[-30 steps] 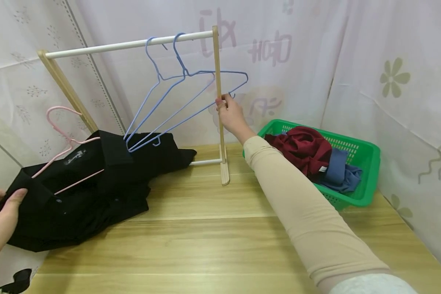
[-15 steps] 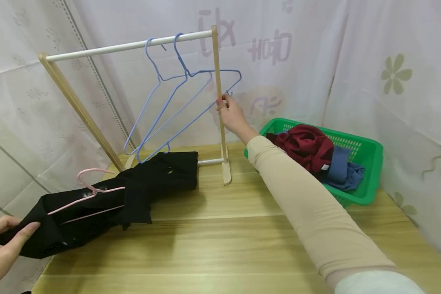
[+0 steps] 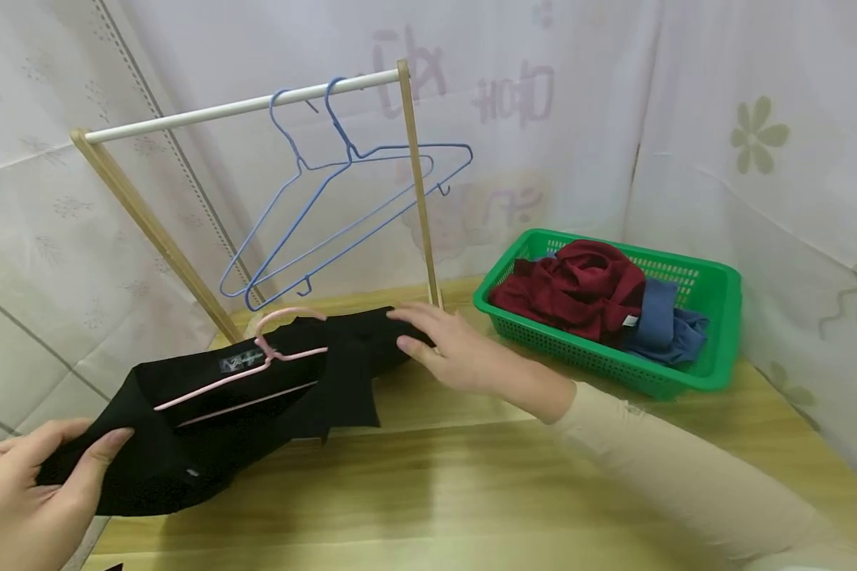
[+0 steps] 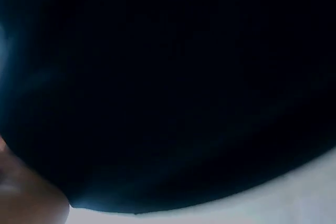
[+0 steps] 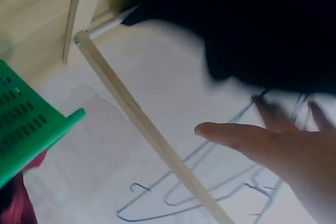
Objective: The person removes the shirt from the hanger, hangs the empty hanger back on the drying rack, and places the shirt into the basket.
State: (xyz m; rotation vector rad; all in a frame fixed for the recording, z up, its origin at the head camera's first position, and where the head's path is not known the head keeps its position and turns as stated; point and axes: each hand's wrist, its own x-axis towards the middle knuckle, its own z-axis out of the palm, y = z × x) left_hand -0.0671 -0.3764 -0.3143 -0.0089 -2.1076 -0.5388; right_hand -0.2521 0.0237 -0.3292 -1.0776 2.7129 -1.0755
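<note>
A black shirt (image 3: 221,452) hangs on a pink hanger (image 3: 267,349), its hook sticking up through the neck opening beside a label. My left hand (image 3: 36,496) grips the shirt's left shoulder between thumb and fingers. In the left wrist view the dark cloth (image 4: 173,93) fills nearly everything. At the shirt's far right end, my right hand (image 3: 464,349) has its fingers stretched out by the cloth; whether they touch it I cannot tell. The right wrist view shows that hand's thumb and fingers (image 5: 231,136) spread apart below the blurred black cloth.
Behind the shirt stands a clothes rack with a white rail (image 3: 185,117) and wooden posts (image 3: 419,182). Two blue hangers (image 3: 307,210) hang from the rail. A green basket (image 3: 721,333) with a maroon garment (image 3: 578,285) and a blue one (image 3: 659,325) stands at the right.
My right hand has let go of the rack's right post and come down to the shirt's right end. The left hand has carried the shirt and pink hanger rightward. The blue hangers swing.
</note>
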